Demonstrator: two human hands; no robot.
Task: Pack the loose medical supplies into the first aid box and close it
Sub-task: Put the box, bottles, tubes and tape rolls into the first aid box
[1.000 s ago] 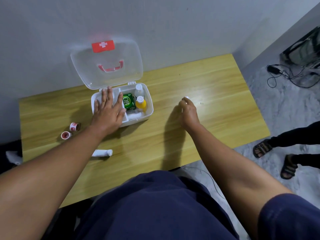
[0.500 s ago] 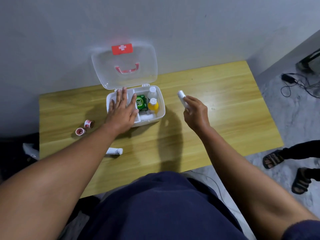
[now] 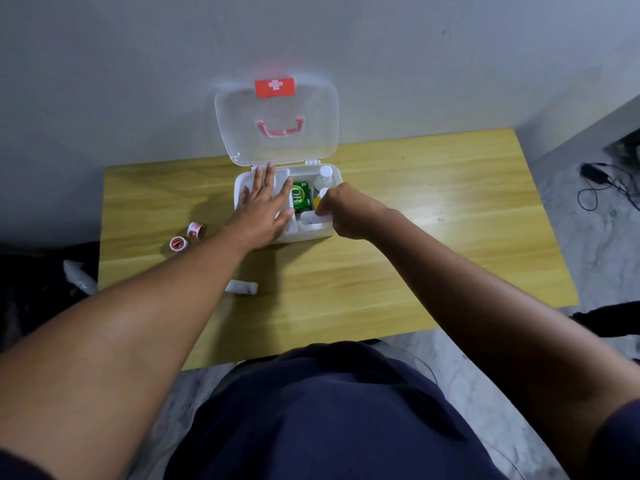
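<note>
The white first aid box (image 3: 304, 236) stands at the back of the wooden table with its clear lid (image 3: 277, 133) upright against the wall. Inside it I see a green carton (image 3: 300, 197), a clear bottle with a white cap (image 3: 325, 177) and a partly hidden yellow bottle (image 3: 317, 199). My left hand (image 3: 261, 213) lies flat, fingers spread, on the box's left half. My right hand (image 3: 346, 213) is at the front right of the box, its fingers pinched on a small white tube (image 3: 310, 218) that lies inside the box.
Two red-and-white tape rolls (image 3: 196, 231) (image 3: 178, 243) sit on the table left of the box. A white tube (image 3: 242, 287) lies nearer to me, beside my left forearm. A white object (image 3: 79, 277) lies off the table's left edge. Cables (image 3: 602, 183) run on the floor at right.
My right hand lifted the small white tube from the table's right side and carried it left into the box. My left hand stayed flat on the box.
</note>
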